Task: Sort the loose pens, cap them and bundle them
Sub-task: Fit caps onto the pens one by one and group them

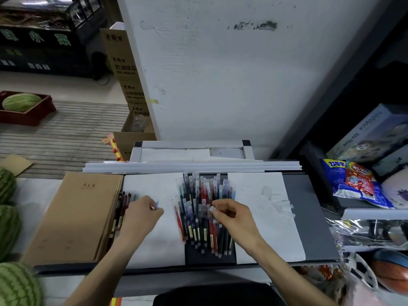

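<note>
Head view | our left hand (pixel 141 214) grips a blue pen (pixel 156 205) | our right hand (pixel 231 215) pinches a clear cap (pixel 212 209) over the heap of pens (pixel 198 195)

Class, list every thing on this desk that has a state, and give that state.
Left grip: holds a pen.
Right grip: pinches a clear cap.
Pen pile: loose, unbundled.
Spare caps: loose on the right paper.
Notebooks: closed, stacked.
</note>
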`<act>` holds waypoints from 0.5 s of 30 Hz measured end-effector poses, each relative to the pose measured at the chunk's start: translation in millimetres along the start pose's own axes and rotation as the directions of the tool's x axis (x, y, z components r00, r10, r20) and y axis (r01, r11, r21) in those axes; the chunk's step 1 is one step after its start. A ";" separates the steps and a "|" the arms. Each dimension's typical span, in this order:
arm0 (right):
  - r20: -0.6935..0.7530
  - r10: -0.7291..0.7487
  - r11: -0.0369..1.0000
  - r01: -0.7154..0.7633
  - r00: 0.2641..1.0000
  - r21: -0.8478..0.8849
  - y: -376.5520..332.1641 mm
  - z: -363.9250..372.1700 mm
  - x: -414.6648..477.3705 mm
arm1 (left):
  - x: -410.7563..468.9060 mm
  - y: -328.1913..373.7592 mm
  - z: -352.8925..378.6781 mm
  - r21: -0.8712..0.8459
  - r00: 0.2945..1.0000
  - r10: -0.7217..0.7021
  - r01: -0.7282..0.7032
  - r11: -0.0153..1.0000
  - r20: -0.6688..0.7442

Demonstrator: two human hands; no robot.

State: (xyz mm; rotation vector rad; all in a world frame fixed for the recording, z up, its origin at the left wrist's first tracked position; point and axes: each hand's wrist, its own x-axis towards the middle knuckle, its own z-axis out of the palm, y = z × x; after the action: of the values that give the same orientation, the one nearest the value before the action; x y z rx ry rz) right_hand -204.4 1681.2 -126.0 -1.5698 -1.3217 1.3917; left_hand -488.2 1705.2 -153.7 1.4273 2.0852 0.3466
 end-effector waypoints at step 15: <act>0.074 0.011 0.913 -0.041 0.997 0.406 -41.5 -24.3 -19.0 | -77.5 65.8 -10.6 -0.407 0.867 0.489 -0.416 0.813 0.092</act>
State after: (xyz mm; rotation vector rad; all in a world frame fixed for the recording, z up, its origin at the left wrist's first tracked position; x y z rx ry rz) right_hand -190.3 1678.4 -76.3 -1.2688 -0.9682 1.6287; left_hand -424.4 1661.4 -86.9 1.6304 1.4026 0.7260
